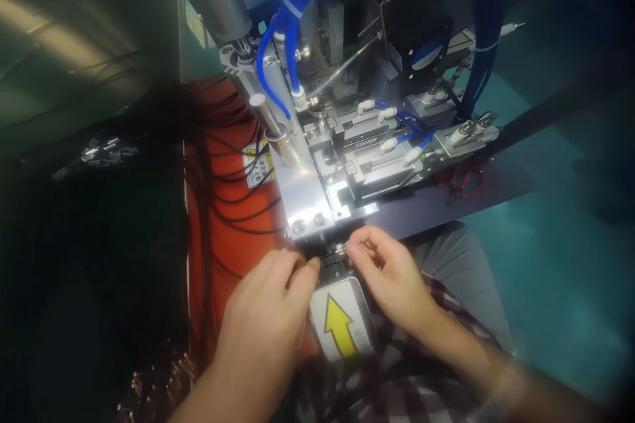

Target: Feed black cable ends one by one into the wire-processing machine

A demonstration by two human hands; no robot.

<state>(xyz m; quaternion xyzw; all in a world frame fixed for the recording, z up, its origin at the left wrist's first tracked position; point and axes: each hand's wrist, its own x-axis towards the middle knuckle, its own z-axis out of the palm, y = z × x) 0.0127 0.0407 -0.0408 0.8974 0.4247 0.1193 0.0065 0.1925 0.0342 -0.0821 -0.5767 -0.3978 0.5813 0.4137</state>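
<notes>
My left hand [270,307] is curled, fingertips pressed against the small black fixture [331,263] at the front of the machine. My right hand [391,271] pinches a tiny part, too small to name, at the fixture's right side, just under the metal plate [302,195]. Thin black wires [233,178] run across the orange surface to the left of the plate. A white plate with a yellow arrow [340,327] lies between my wrists, pointing at the fixture.
A machine with blue air hoses [292,6], pneumatic cylinders [268,119] and white fittings fills the centre and top. A warning label [258,165] sits on the orange panel [223,238]. Teal floor lies to the right. Dark wire bundles hang at left.
</notes>
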